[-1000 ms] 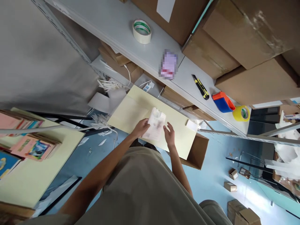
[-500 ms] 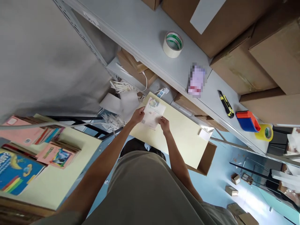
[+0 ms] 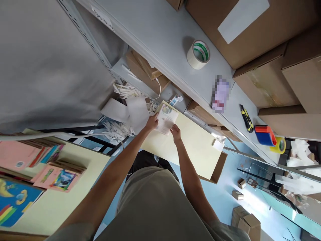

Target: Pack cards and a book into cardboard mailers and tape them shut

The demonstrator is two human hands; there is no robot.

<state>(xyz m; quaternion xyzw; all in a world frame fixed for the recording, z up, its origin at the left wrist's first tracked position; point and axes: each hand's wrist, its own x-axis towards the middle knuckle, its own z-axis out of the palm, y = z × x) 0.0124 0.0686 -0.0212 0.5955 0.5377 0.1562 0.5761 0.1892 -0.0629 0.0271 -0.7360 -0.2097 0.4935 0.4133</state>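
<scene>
A thin, pale pink booklet (image 3: pixel 166 117) with a coloured picture near its top is held above the cream tabletop (image 3: pixel 195 144). My left hand (image 3: pixel 151 122) is closed on its left edge. My right hand (image 3: pixel 176 132) pinches its lower right side, thumb and fingers together. Whether it is a single card or has several pages I cannot tell. Next to my left hand lie loose white sheets (image 3: pixel 137 113) and bundles of white paper strips (image 3: pixel 117 131).
On the grey shelf (image 3: pixel 160 43) are a tape roll (image 3: pixel 198 55), a phone-like blurred item (image 3: pixel 220 95), a box cutter (image 3: pixel 246 118), a red and blue tape dispenser (image 3: pixel 265 135) and cardboard boxes (image 3: pixel 265 83). Books (image 3: pixel 57 175) lie on the left table (image 3: pixel 62 207).
The view has shifted slightly, so the shelf items appear further right or lower. Both hands keep the booklet in nearly the same place over the tabletop.
</scene>
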